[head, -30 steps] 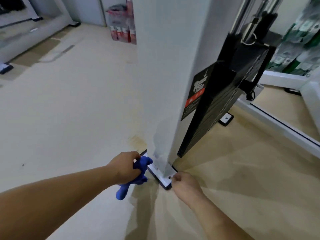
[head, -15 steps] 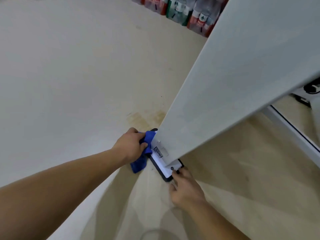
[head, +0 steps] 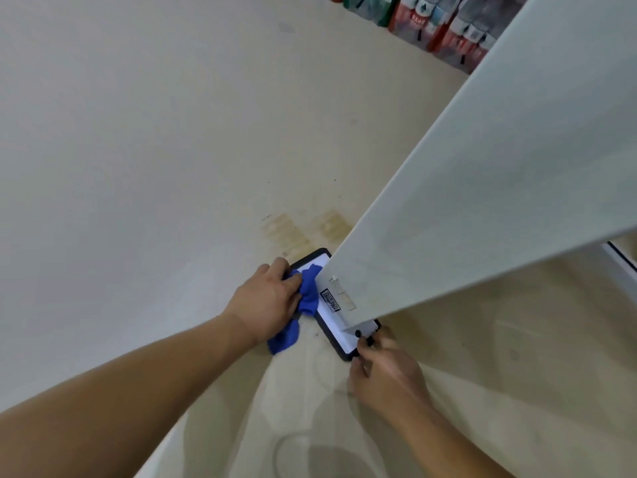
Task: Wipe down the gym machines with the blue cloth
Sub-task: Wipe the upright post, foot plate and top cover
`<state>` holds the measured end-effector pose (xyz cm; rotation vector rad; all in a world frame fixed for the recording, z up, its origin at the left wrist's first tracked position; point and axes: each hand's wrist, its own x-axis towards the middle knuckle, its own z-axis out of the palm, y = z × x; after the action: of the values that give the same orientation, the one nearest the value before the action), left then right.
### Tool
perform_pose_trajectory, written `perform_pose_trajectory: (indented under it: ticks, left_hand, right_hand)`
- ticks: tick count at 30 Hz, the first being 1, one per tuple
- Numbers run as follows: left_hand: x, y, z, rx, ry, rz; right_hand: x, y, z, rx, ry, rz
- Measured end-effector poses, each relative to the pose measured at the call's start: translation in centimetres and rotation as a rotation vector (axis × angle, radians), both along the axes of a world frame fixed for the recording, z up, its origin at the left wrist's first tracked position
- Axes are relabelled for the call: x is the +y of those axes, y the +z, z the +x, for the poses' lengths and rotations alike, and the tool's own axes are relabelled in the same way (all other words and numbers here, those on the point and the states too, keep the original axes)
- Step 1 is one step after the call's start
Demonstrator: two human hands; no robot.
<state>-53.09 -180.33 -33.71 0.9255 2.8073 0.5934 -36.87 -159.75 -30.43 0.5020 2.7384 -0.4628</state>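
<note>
A wide white upright panel of the gym machine [head: 482, 201] rises from a white base plate with a black rim [head: 332, 322] on the floor. My left hand [head: 267, 300] grips the bunched blue cloth [head: 308, 288] and presses it against the base plate's left part, by the foot of the panel; a tail of cloth lies on the floor under my wrist. My right hand [head: 386, 370] rests at the plate's near corner with its fingers curled against the black rim. A small barcode label [head: 330, 300] sits on the plate.
Pale floor spreads to the left and far side, with yellowish stains [head: 300, 232] just beyond the plate. Packs of bottles [head: 441, 25] stand at the top edge. A white frame rail with a dark stripe [head: 624, 260] shows at the right.
The view has tilted down and closer to the base. My left hand has slid the cloth from beside the plate up onto it. My right hand stays at the near corner.
</note>
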Motion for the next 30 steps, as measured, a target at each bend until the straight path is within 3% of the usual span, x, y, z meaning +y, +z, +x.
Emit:
perform_pose_trajectory:
  ticks: [3, 5, 8, 12, 14, 18, 21, 26, 30]
  left_hand:
    - [2.0, 0.2, 5.4, -0.143, 0.09, -0.034]
    - [2.7, 0.6, 8.8, -0.181, -0.09, 0.003]
    - [2.6, -1.0, 8.5, -0.042, -0.192, 0.018]
    - [2.5, -0.2, 5.3, -0.118, 0.17, -0.027]
    - [3.6, 0.7, 6.1, -0.166, 0.22, -0.086]
    - [4.3, 1.3, 9.5, -0.138, -0.057, -0.068]
    - [3.2, 0.6, 9.7, -0.307, -0.194, -0.035]
    - [0.3, 1.9, 3.2, -0.227, 0.251, 0.164]
    - [1.6, 2.9, -2.0, -0.162, 0.241, 0.219]
  right_hand:
    - [0.0, 0.2, 0.0, -0.023, 0.011, 0.045]
    - [0.1, 0.3, -0.1, -0.03, 0.019, 0.053]
    - [0.4, 0.7, -0.2, -0.055, 0.02, 0.039]
    - [0.6, 0.7, 0.0, -0.069, 0.007, 0.015]
    - [0.4, 0.7, -0.2, -0.056, 0.003, 0.009]
    - [0.6, 0.8, -0.4, -0.069, 0.016, 0.037]
    - [0.6, 0.7, -0.7, -0.098, 0.011, 0.097]
    - [-0.7, 0.0, -1.3, -0.013, -0.077, 0.138]
    - [-1.8, -1.4, -0.1, 0.117, -0.121, 0.097]
